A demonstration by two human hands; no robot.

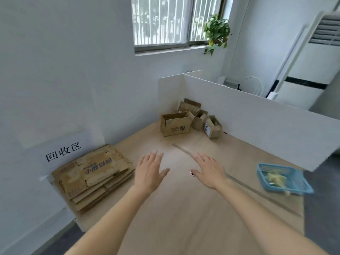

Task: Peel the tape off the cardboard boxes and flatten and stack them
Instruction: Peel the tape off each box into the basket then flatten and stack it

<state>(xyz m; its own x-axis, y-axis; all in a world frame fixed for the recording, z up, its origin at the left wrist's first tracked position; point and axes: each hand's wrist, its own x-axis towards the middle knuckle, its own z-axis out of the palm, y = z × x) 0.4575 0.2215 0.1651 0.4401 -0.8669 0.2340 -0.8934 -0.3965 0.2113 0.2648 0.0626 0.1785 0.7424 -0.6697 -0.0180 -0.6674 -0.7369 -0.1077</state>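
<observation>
A stack of flattened cardboard boxes lies at the table's left edge against the wall. Several unflattened cardboard boxes stand in the far corner: the largest open box in front, smaller boxes beside and behind it. My left hand and my right hand hover over the middle of the wooden table, palms down, fingers straight and spread, holding nothing. Both hands are well short of the corner boxes.
A blue plastic basket with scraps of peeled tape sits at the right table edge. A long strip runs diagonally across the table. White partition boards wall the far and right sides. A small dark round object lies by my right thumb.
</observation>
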